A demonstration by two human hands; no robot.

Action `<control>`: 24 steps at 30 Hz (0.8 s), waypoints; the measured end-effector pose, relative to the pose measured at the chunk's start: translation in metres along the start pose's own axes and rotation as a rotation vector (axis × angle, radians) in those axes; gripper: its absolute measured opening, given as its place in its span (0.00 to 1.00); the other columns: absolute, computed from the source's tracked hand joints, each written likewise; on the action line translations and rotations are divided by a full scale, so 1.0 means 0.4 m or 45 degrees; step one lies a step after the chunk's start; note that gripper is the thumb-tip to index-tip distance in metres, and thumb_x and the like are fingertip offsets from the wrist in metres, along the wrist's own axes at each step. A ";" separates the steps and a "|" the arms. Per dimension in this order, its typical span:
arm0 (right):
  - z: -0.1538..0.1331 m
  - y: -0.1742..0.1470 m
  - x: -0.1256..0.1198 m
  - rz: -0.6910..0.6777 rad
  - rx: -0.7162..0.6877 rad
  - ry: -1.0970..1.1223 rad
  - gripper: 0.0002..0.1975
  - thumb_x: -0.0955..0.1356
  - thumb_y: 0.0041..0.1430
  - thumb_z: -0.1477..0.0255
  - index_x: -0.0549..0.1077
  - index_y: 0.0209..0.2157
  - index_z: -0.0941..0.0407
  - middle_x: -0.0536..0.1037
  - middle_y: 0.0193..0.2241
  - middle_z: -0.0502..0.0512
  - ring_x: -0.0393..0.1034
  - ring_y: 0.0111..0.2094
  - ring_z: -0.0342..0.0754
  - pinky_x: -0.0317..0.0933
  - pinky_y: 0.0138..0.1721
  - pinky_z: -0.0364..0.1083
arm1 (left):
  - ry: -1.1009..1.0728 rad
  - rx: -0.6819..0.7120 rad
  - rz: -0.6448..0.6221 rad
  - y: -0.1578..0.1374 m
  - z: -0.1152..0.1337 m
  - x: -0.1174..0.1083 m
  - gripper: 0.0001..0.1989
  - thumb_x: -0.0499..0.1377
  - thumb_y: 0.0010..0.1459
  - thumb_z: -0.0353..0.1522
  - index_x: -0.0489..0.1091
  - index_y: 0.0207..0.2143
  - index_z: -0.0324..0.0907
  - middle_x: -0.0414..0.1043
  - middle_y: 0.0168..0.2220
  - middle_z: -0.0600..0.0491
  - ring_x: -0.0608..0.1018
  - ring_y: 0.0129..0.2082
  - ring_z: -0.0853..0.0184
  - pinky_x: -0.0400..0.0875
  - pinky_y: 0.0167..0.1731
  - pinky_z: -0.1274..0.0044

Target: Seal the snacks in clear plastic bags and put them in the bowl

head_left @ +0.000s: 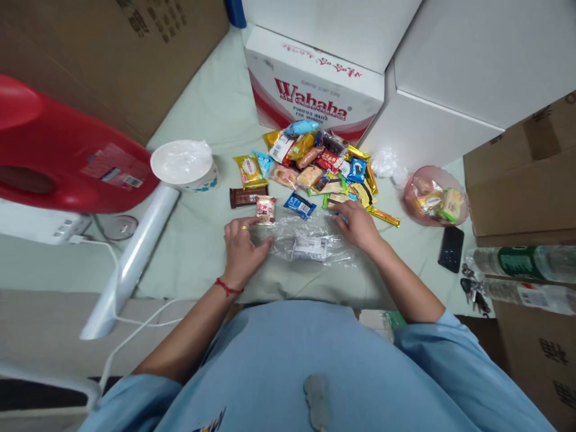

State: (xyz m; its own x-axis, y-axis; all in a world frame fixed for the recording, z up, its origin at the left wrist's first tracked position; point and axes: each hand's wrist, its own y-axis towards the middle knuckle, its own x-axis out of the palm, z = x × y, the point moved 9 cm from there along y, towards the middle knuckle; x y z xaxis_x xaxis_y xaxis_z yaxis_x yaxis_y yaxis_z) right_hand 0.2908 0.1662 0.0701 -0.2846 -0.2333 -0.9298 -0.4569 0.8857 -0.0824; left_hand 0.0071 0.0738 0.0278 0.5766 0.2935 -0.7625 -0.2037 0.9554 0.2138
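Note:
In front of me a clear plastic bag (pixel 333 255) lies flat with a small white-labelled packet (pixel 309 247) inside or under it; I cannot tell which. My left hand (pixel 243 249) rests at the bag's left edge, thumb spread from the fingers. Its fingertips reach the lower left of a small white and red snack packet (pixel 266 210). My right hand (pixel 357 227) lies on the other side, open, with its fingertips at the near edge of the snack pile (pixel 315 165). A blue packet (pixel 300 204) and a brown wrapped bar (pixel 249 197) lie between the pile and my left hand.
A white paper tub (pixel 186 174) with plastic film and a long film roll (pixel 135 258) are at left, beside a big red jug (pixel 67 150). A pink bowl (pixel 434 174) of snacks, a phone (pixel 450 249) and keys (pixel 474 291) stand right. A Wahaha carton (pixel 315 90) blocks the back.

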 end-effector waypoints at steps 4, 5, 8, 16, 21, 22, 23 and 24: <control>-0.060 0.082 0.065 -0.086 0.016 -0.216 0.24 0.70 0.67 0.64 0.74 0.60 0.59 0.76 0.55 0.69 0.63 0.57 0.67 0.62 0.58 0.60 | -0.150 0.087 0.087 -0.014 0.034 -0.090 0.24 0.61 0.57 0.35 0.66 0.57 0.46 0.68 0.56 0.45 0.70 0.59 0.51 0.68 0.62 0.56; -0.062 0.094 0.077 -0.095 0.035 -0.241 0.24 0.71 0.66 0.64 0.75 0.60 0.59 0.76 0.54 0.69 0.63 0.56 0.67 0.62 0.57 0.60 | -0.139 0.095 0.151 -0.024 0.045 -0.119 0.24 0.61 0.57 0.34 0.66 0.57 0.46 0.67 0.56 0.45 0.70 0.59 0.51 0.67 0.62 0.56; -0.052 0.116 0.103 -0.136 0.084 -0.243 0.18 0.71 0.65 0.67 0.78 0.54 0.58 0.78 0.50 0.67 0.64 0.55 0.66 0.62 0.55 0.60 | -0.050 0.236 0.180 -0.059 0.116 -0.153 0.20 0.59 0.60 0.33 0.71 0.55 0.47 0.70 0.51 0.46 0.72 0.55 0.51 0.66 0.58 0.56; -0.058 0.111 0.080 -0.154 -0.041 -0.116 0.10 0.65 0.67 0.75 0.80 0.40 0.56 0.78 0.44 0.63 0.67 0.50 0.57 0.58 0.57 0.54 | 0.276 0.590 -0.488 -0.106 0.274 0.101 0.18 0.52 0.72 0.35 0.77 0.56 0.47 0.77 0.36 0.45 0.75 0.43 0.54 0.64 0.42 0.62; -0.096 0.076 0.049 -0.123 -0.237 0.080 0.10 0.63 0.69 0.75 0.77 0.43 0.58 0.79 0.41 0.61 0.69 0.46 0.55 0.61 0.50 0.49 | 0.312 0.623 -0.537 -0.106 0.267 0.133 0.19 0.51 0.73 0.33 0.76 0.59 0.45 0.79 0.34 0.46 0.76 0.44 0.54 0.64 0.42 0.62; -0.095 0.075 0.050 -0.137 -0.223 0.123 0.09 0.64 0.69 0.73 0.76 0.44 0.58 0.79 0.40 0.60 0.70 0.44 0.54 0.61 0.48 0.48 | 0.315 0.627 -0.543 -0.108 0.266 0.133 0.19 0.52 0.72 0.33 0.76 0.59 0.44 0.79 0.34 0.45 0.77 0.44 0.54 0.63 0.42 0.62; -0.092 0.075 0.054 -0.162 -0.201 0.166 0.09 0.66 0.69 0.72 0.76 0.46 0.58 0.79 0.39 0.59 0.71 0.42 0.53 0.61 0.46 0.47 | 0.319 0.627 -0.548 -0.110 0.265 0.132 0.19 0.52 0.72 0.32 0.76 0.59 0.44 0.79 0.34 0.45 0.77 0.44 0.54 0.63 0.42 0.62; -0.090 0.076 0.059 -0.192 -0.178 0.202 0.11 0.68 0.69 0.70 0.76 0.49 0.58 0.79 0.38 0.57 0.71 0.40 0.52 0.61 0.43 0.46 | 0.325 0.625 -0.551 -0.112 0.265 0.131 0.19 0.53 0.72 0.32 0.76 0.59 0.44 0.80 0.34 0.45 0.77 0.43 0.54 0.63 0.42 0.62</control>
State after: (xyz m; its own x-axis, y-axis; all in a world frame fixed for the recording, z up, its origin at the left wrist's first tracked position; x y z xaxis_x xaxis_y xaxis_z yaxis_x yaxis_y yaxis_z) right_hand 0.2398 0.1731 0.0584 -0.3280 -0.4284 -0.8419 -0.6130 0.7747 -0.1554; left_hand 0.1304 0.0496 0.0431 0.3094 -0.0756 -0.9479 0.4175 0.9064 0.0640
